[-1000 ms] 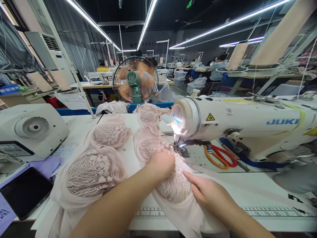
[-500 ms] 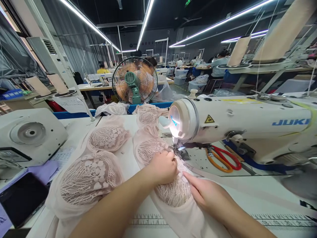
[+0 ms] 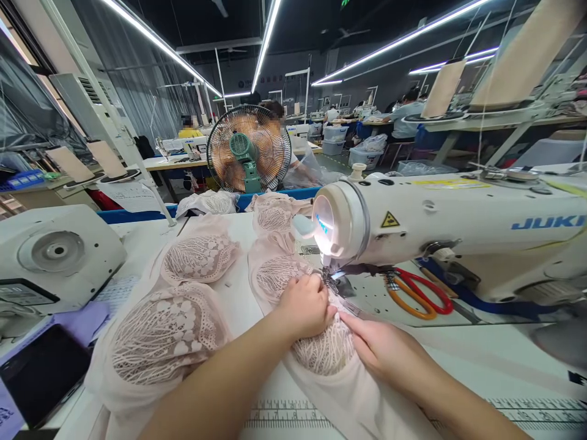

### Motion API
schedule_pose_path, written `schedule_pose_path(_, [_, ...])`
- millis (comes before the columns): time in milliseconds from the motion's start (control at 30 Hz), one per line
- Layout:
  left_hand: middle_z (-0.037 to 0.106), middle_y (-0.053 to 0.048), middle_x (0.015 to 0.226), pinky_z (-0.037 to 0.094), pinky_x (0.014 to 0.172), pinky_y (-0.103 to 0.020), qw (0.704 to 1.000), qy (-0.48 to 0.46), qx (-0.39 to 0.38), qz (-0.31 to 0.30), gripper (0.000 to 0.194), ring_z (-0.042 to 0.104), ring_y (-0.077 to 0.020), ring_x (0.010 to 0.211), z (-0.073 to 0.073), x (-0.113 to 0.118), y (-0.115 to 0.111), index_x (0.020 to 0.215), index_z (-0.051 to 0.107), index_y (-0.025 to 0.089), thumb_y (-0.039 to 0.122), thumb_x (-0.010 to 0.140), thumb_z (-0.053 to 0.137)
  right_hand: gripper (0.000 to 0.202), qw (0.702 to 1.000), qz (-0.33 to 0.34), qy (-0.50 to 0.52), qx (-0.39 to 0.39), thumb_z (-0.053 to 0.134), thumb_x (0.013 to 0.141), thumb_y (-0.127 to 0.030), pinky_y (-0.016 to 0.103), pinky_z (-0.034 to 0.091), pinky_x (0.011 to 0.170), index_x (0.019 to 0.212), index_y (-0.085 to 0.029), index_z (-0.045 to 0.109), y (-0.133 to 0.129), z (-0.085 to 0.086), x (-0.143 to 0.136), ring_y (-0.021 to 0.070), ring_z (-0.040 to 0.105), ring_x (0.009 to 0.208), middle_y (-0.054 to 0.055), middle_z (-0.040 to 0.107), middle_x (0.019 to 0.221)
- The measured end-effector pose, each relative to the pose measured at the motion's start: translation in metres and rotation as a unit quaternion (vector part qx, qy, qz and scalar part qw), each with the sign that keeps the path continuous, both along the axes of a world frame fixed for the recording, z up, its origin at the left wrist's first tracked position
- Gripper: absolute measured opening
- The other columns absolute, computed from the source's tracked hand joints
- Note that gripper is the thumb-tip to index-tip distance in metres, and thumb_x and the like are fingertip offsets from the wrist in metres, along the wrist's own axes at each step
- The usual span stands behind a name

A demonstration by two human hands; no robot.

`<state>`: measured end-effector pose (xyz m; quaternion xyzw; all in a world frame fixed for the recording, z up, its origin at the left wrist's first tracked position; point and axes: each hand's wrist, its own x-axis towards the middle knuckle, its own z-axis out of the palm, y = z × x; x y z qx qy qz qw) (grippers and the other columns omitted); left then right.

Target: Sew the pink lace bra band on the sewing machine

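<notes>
- Looking down from the head camera, both bare hands rest on a pale pink lace bra cup [image 3: 323, 351] lying on the white tabletop [image 3: 481, 360], near its front edge and just in front of the needle area of a white sewing machine [image 3: 440, 229].
- Left hand [image 3: 305, 305]: fingers curled closed, pressing down on the upper part of the lace cup right beside the presser foot [image 3: 337, 282]. Whether they pinch the fabric or only press it cannot be told.
- Right hand [image 3: 389, 354]: fingers laid nearly flat and together, their tips touching the right edge of the same cup, next to the left hand's thumb. They grip nothing that can be seen.
- The cup's plain pink fabric trails off the front edge of the tabletop, over a printed ruler strip [image 3: 284, 415].
- More pink lace cups [image 3: 169, 330] lie in a chain toward the left and the far edge of the tabletop.
- Scissors with red and orange handles [image 3: 419, 293] lie under the machine's arm, to the right of the needle.
- A dark phone [image 3: 41, 373] sits at the front left corner, beside a second white machine [image 3: 55, 250].
- Beyond the far edge stands a round fan [image 3: 248, 148]; other people sit at distant workstations.
</notes>
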<state>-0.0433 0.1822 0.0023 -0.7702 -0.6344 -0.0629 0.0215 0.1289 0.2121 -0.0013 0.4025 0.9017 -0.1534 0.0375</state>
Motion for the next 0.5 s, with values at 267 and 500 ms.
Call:
schedule_pose_path(267, [0.055,-0.009,0.102,0.043,0.087,-0.039,1.0,-0.014,0.006,-0.001,0.032,0.051,-0.0242,0.097,-0.0008,0.0007,0.0024,0.097,0.062,0.013,0.039,0.09,0.045,0.055,1.0,-0.003,0.005,-0.01,0.031,0.082,-0.017,0.032,0.046,0.064,0.133,-0.021,0.051,0.0017,0.001,0.0005,0.0254,0.064,0.079,0.008,0.071,0.092])
schedule_pose_path(500, [0.055,-0.011,0.105,0.041,0.091,-0.04,1.0,-0.019,0.008,0.019,0.035,0.051,-0.0253,0.099,-0.0033,0.0014,0.0017,0.101,0.061,0.013,0.041,0.089,0.044,0.056,1.0,-0.003,0.01,-0.001,0.032,0.082,-0.016,0.031,0.044,0.062,0.134,-0.022,0.049,0.0051,-0.0044,0.0014,0.0253,0.064,0.079,0.009,0.072,0.094])
